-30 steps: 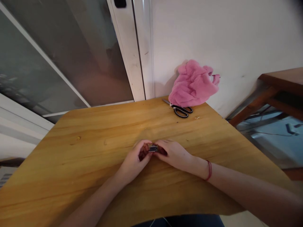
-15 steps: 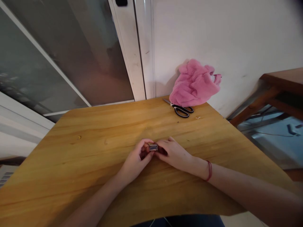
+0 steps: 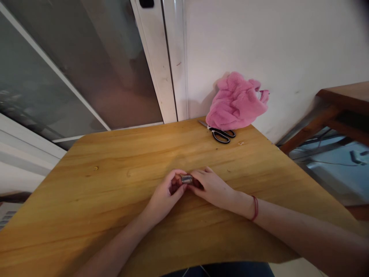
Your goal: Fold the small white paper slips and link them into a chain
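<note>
Between my two hands, over the middle of the wooden table (image 3: 121,154), is a small block-shaped object (image 3: 186,179) with a dark, striped face and pale edges. Its exact kind is too small to make out. My left hand (image 3: 168,190) pinches it from the left with thumb and fingers. From the right, my right hand (image 3: 211,186) grips its other end, fingers curled and partly hiding it. A red cord bracelet (image 3: 255,208) circles my right wrist.
At the table's back right, a pink fluffy cloth (image 3: 238,102) lies against the wall, partly over black-handled scissors (image 3: 221,135). A small yellowish ring-like bit (image 3: 96,168) lies on the left. A sliding door frame (image 3: 155,65) stands behind, another wooden table (image 3: 343,96) at right.
The small block has tilted slightly between my fingers, so its striped face looks different. Both hands stay in nearly the same place.
</note>
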A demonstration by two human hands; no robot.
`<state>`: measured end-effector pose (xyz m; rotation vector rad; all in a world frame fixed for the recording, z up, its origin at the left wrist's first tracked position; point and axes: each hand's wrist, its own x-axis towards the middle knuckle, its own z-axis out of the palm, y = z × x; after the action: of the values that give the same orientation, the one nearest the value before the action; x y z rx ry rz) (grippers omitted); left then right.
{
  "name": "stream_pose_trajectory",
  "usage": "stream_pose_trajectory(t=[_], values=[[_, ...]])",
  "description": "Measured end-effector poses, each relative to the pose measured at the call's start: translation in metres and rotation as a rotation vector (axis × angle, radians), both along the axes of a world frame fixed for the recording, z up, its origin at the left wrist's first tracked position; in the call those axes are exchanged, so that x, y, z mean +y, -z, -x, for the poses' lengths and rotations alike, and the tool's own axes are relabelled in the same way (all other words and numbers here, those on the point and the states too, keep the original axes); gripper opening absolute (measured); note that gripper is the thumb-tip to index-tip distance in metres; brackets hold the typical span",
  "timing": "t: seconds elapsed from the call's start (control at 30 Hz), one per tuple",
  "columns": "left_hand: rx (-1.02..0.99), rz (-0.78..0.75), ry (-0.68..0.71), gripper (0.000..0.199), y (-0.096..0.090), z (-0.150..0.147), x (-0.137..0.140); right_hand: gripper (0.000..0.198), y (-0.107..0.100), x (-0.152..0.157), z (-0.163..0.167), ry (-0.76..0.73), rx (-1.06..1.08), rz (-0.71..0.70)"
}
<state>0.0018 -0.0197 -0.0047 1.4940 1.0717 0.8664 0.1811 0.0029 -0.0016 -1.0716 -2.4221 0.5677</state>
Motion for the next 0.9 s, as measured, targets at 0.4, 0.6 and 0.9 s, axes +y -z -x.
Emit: stream_pose_trajectory(t=[0.4,0.6,0.9], values=[[-0.034,-0.075,-0.02,0.022,-0.0015,-0.0018,-0.0052,0.015,-0.0064,-0.0006,-0.0002,-0.068,-0.009,-0.052],[0.008,-0.007,0.01,0.02,0.0041,-0.0015,0.0001,0.01,0.0011,0.0017,-0.0007,-0.038,-0.072,-0.038],[0.043,-0.112,-0.023,0.021,-0.0007,-0.0008,-0.0039,0.015,-0.0049,0.0001,-0.0011,-0.068,-0.015,-0.059]])
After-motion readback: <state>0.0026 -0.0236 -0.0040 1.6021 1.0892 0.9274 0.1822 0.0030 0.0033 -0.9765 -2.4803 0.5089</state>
